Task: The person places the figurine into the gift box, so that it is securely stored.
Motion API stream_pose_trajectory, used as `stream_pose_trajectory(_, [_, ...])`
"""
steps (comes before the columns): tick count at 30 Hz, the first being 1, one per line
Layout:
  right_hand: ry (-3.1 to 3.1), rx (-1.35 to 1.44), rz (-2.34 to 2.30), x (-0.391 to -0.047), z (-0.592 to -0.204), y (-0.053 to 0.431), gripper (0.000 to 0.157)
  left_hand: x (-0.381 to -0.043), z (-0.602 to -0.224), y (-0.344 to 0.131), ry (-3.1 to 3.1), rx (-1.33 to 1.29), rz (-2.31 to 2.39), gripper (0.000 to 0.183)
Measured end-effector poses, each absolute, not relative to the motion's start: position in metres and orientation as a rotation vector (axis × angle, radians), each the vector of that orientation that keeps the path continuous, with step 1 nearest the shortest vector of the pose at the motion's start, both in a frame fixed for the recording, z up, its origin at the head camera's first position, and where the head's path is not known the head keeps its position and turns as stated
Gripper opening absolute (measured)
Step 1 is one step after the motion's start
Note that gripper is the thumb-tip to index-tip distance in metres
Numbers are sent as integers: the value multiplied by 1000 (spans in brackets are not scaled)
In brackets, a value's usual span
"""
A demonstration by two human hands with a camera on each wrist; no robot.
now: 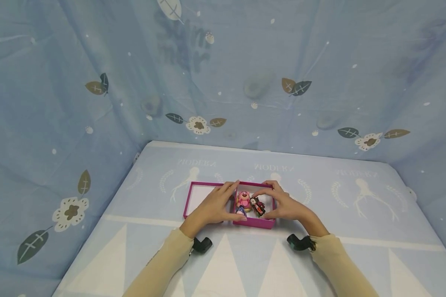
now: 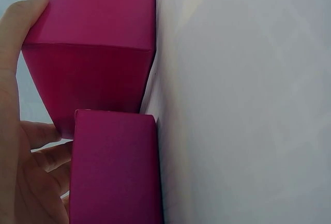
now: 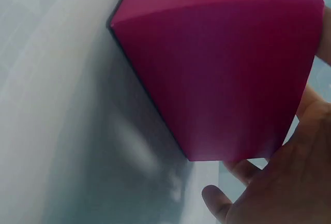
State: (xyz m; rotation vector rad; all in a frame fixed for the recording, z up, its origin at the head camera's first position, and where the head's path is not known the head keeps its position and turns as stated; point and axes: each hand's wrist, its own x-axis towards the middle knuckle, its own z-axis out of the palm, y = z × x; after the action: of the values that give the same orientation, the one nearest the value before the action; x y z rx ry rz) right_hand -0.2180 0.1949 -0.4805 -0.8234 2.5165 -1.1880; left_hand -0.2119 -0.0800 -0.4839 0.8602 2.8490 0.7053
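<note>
A magenta box (image 1: 254,223) with a white inside sits open on the table. In it lie a pink bear figurine (image 1: 243,198), a dark-haired doll figurine (image 1: 258,207) in dark and red clothing, and a small blue-and-white figurine (image 1: 240,210). My left hand (image 1: 217,205) grips the box across its left end, thumb at the near rim and fingers at the far rim. My right hand (image 1: 284,205) reaches over the right end. Its thumb and index finger pinch the doll figurine lengthwise; other fingers stay outside by the far right corner.
A shallow magenta lid (image 1: 198,199) with a white inside lies left of the box, partly under my left hand. Its side (image 2: 116,167) stands close against the box in the left wrist view. Patterned blue curtain (image 1: 223,82) walls rise behind the table and at both sides.
</note>
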Motion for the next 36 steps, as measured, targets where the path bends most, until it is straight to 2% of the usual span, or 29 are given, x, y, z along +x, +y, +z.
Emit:
stream_pose_trajectory(8, [2539,-737,-1184,-215,-480,190,61,-213,-485,-80,2855,869,697,114])
stream_pose_trajectory(36, [2339,-792,-997,-230,-463,202,60,-211,-484,-77,2849,870,702,116])
